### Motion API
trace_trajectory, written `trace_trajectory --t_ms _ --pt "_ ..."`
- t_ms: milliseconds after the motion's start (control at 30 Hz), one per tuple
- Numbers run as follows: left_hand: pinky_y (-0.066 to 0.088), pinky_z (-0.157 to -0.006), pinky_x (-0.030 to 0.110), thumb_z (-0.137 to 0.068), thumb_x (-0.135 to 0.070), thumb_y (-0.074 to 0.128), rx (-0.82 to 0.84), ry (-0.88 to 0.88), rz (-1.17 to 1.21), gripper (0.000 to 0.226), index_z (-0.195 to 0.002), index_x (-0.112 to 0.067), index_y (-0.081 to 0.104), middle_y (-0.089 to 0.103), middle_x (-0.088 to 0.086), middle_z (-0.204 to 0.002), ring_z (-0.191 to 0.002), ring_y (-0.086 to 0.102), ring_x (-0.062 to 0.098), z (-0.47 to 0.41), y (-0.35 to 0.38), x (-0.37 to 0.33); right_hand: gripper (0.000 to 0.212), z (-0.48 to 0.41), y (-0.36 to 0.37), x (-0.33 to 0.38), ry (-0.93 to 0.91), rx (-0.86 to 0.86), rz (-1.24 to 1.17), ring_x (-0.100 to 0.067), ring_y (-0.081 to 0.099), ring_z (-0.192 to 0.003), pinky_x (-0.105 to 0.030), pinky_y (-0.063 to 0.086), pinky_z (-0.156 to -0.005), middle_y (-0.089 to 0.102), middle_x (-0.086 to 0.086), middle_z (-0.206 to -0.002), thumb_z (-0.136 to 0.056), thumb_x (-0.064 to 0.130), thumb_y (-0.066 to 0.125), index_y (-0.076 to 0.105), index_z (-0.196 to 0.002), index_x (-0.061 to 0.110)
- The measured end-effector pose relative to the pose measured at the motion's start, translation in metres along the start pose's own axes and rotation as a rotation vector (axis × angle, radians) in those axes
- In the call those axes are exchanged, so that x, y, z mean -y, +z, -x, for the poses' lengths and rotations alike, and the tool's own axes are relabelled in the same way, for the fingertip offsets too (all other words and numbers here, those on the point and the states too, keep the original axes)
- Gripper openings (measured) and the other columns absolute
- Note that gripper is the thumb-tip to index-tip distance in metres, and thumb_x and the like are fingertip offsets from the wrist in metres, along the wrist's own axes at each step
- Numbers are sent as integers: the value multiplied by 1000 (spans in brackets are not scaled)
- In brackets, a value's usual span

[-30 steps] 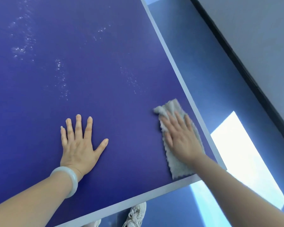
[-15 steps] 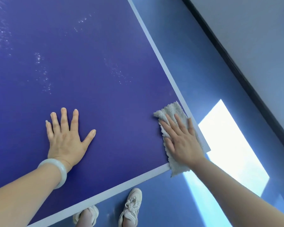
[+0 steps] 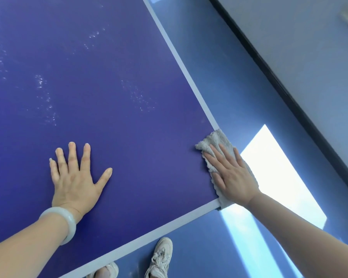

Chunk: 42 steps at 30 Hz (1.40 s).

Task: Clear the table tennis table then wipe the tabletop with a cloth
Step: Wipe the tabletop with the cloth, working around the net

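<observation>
The blue table tennis tabletop (image 3: 113, 81) with a white border line fills most of the head view. A pale grey fluffy cloth (image 3: 214, 142) lies over the table's near right corner and hangs slightly past the edge. My right hand (image 3: 232, 177) presses flat on the cloth with fingers spread. My left hand (image 3: 74, 177) rests flat and spread on the bare tabletop to the left, holding nothing, a pale bangle on its wrist. Faint wet streaks (image 3: 141, 97) glisten on the surface farther away.
Blue floor (image 3: 239, 77) runs along the table's right side, with a bright sunlit patch (image 3: 279, 173) near the corner. A grey wall with a dark skirting (image 3: 285, 87) stands to the right. My shoes (image 3: 161, 257) are below the near edge.
My right hand has slid the cloth rightward and back onto the table's near right corner, where it now overhangs the edge. My left hand stayed flat on the tabletop.
</observation>
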<state>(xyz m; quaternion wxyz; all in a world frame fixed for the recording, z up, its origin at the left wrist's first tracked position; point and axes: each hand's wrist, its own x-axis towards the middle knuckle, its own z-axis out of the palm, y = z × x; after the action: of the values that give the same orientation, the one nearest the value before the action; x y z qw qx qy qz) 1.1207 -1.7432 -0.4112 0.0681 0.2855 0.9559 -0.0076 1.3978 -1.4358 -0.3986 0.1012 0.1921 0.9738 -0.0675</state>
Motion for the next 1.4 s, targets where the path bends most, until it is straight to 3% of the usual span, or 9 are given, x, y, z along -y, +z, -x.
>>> trace_trajectory --t_ms 200,367,633,767,967,1033,1200,1267,1400 --pt "-3 -122 52 -83 -77 7 7 -6 -12 95 -157 -18 10 4 15 -164 -150 -4 38 1 -2 -3 55 -102 -19 -6 31 -35 -58 -14 -8 -154 -49 -5 -124 -4 17 -166 -104 42 14 4 -158 40" --pt "-1 -122 52 -83 -77 5 5 -14 -17 94 -157 -19 7 3 13 -164 -150 -4 37 0 -2 -3 55 -158 -22 -1 297 -84 -96 -21 -6 -154 -61 -6 -120 -8 9 -167 -105 37 14 2 -159 34" --pt "3 -121 53 -84 -78 4 7 -10 -33 94 -157 -20 10 6 13 -164 -150 -2 37 -2 2 1 55 -61 19 145 -165 -114 -72 -22 2 -155 -59 -2 -120 10 7 -167 -105 41 21 17 -159 29" --pt "3 -121 54 -85 -77 7 8 -3 -18 93 -157 -19 12 8 14 -163 -150 0 39 -2 2 0 55 -73 9 120 -341 -75 37 -21 8 -154 -55 2 -123 18 6 -166 -104 40 28 22 -158 30" --pt "3 -121 55 -85 -77 5 35 0 -44 93 -157 -19 7 3 15 -164 -150 -2 40 0 0 1 57 -159 -30 34 319 -90 -147 -16 -7 -154 -50 -8 -123 -4 9 -167 -105 39 16 4 -159 32" --pt "5 -121 56 -85 -76 6 36 0 -47 93 -157 -18 9 5 16 -163 -150 0 40 0 -1 2 58 -154 -22 59 273 -142 -74 -20 -5 -154 -53 -7 -122 -2 9 -167 -103 40 10 4 -160 29" --pt "9 -120 58 -87 -74 14 19 22 -29 91 -156 -14 19 13 19 -162 -148 6 43 -1 1 3 55 -129 -5 90 -213 -74 -25 -14 -7 -154 -47 -10 -123 1 13 -167 -105 42 17 9 -159 34" --pt "9 -119 59 -87 -73 16 17 29 -30 91 -155 -13 20 15 20 -161 -148 8 44 -1 2 2 55 -152 -14 62 -132 -91 19 -15 -4 -154 -48 -8 -123 4 12 -167 -105 40 18 10 -159 34" --pt "11 -119 60 -87 -73 16 19 32 -35 91 -155 -12 21 16 21 -161 -148 9 45 -1 1 2 56 -188 -32 32 344 -123 -100 -19 -2 -154 -52 -6 -122 2 9 -167 -105 38 19 8 -160 31"
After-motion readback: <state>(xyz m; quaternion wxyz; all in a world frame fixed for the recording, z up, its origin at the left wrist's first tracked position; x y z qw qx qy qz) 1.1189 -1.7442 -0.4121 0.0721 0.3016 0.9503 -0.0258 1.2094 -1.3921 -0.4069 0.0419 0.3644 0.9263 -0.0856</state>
